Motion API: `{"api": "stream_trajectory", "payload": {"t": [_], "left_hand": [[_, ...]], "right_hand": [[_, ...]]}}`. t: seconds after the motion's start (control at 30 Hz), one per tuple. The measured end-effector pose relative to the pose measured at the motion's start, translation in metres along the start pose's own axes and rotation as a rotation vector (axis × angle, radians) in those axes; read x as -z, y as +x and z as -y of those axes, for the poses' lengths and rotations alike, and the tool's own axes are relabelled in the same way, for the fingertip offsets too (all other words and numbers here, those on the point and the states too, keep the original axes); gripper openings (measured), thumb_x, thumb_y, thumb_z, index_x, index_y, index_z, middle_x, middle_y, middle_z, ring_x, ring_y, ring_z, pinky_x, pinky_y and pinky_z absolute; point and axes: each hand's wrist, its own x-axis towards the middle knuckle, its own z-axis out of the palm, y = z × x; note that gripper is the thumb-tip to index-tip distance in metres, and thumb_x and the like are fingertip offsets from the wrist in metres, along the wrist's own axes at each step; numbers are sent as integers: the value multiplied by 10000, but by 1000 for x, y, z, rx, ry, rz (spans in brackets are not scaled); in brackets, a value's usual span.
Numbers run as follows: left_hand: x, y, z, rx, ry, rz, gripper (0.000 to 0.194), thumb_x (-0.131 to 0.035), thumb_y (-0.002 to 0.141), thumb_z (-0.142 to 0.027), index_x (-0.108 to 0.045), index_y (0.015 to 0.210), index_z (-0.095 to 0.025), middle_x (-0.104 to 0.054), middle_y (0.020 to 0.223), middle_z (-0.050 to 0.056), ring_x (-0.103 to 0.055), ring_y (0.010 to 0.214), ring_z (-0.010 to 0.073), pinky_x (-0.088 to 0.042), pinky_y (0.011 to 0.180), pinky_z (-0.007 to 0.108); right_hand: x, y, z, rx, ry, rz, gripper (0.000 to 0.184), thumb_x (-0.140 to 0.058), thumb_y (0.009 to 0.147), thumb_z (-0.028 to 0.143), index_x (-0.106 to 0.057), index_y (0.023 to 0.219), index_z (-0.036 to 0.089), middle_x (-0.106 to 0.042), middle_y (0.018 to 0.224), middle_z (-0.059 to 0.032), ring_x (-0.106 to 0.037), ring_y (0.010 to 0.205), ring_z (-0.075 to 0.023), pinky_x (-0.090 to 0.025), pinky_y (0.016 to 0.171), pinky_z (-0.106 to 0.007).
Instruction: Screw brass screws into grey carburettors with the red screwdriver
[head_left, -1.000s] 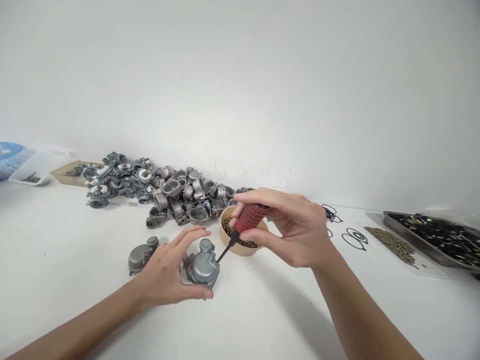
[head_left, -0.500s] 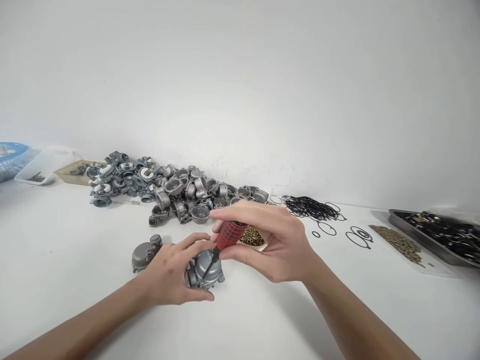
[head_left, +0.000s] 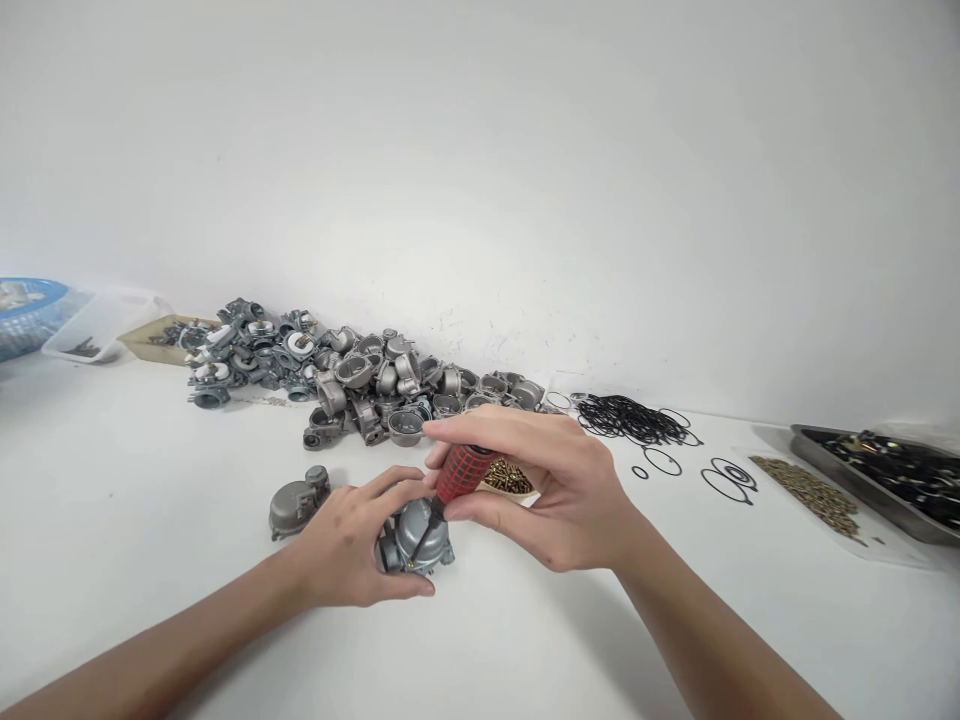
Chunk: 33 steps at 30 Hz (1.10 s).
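Red-handled screwdriver (head_left: 463,471), one; hands (head_left: 559,490), two

Left grip (head_left: 349,545) is holding grey metal housing (head_left: 426,528), thumb and fingers spread around it. Right grip (head_left: 559,490) is pinching red-handled screwdriver (head_left: 463,472), shaft slanting down over the housing. Similar housing (head_left: 291,508) is sitting on desk (head_left: 150,490) just beyond left grip. Metal parts (head_left: 386,378) are lying heaped by wall (head_left: 480,180); black rings (head_left: 634,418) are lying farther right, near metal tray (head_left: 862,498).

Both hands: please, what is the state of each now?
Left hand: holding the gray metal part.
Right hand: closed on the red-handled screwdriver.
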Motion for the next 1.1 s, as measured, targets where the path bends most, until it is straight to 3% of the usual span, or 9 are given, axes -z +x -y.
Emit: {"api": "stream_trajectory", "payload": {"t": [0.2, 0.33, 0.43, 0.6, 0.67, 0.8, 0.93, 1.1], "left_hand": [[-4, -1, 3, -21, 2, -27, 892, -866, 763, -539, -397, 1496, -343, -643, 1357, 78, -749, 767, 244, -574, 720, 378], [-8, -2, 6, -50, 24, -60, 981, -872, 751, -544, -345, 1551, -332, -628, 1410, 114, -767, 959, 334, -599, 721, 398], [-9, -2, 6, -49, 12, -58, 921, -857, 767, -544, -386, 1522, -307, -615, 1448, 132, -732, 1114, 387, -610, 754, 422], [-6, 0, 3, -40, -66, -39, 706, -812, 824, -509, -488, 1410, -285, -652, 1418, 97, -719, 1164, 350, -611, 885, 445], [-5, 0, 3, -31, -72, -24, 708, -810, 825, -508, -492, 1419, -290, -655, 1421, 90, -699, 1208, 352, -616, 898, 440], [-7, -1, 4, -26, -36, -22, 792, -827, 800, -523, -471, 1471, -299, -634, 1459, 113, -658, 1277, 386, -616, 913, 453], [-8, -2, 4, -21, -57, -40, 725, -819, 816, -485, -488, 1438, -313, -652, 1433, 101, -679, 1251, 382, -588, 980, 470], [-8, -2, 4, -47, -44, -39, 794, -838, 798, -474, -450, 1468, -298, -647, 1443, 115, -643, 1304, 382, -578, 1005, 483]], "right_hand": [[2, 0, 1, -10, 5, 18, 522, -750, 890, 44, -659, 1375, 213, -793, 1002, -62, -747, 877, -174, -646, 797, -339], [3, 0, 4, 3, 73, 81, 570, -628, 942, 25, -580, 1474, 226, -792, 1081, -77, -752, 999, -186, -651, 871, -368], [0, 1, 4, 20, 114, 108, 565, -552, 974, 28, -542, 1509, 211, -785, 1019, -73, -737, 1015, -190, -638, 886, -381], [-10, 4, 3, 57, 49, -15, 403, -748, 920, 111, -700, 1302, 232, -722, 836, -19, -653, 784, -137, -600, 698, -258], [-11, 5, 4, 52, 52, 3, 394, -703, 951, 145, -671, 1337, 214, -723, 875, -38, -658, 839, -158, -617, 751, -296], [-12, 4, 5, 25, 87, 61, 472, -556, 976, 51, -595, 1429, 175, -750, 985, -72, -700, 919, -174, -623, 881, -374], [-16, 4, 2, 56, 53, -61, 376, -724, 927, 97, -696, 1281, 221, -704, 872, -22, -639, 737, -126, -594, 686, -277], [-17, 4, 4, 35, 75, 51, 444, -544, 991, 85, -588, 1423, 181, -742, 1015, -77, -699, 919, -170, -636, 872, -370]]}}
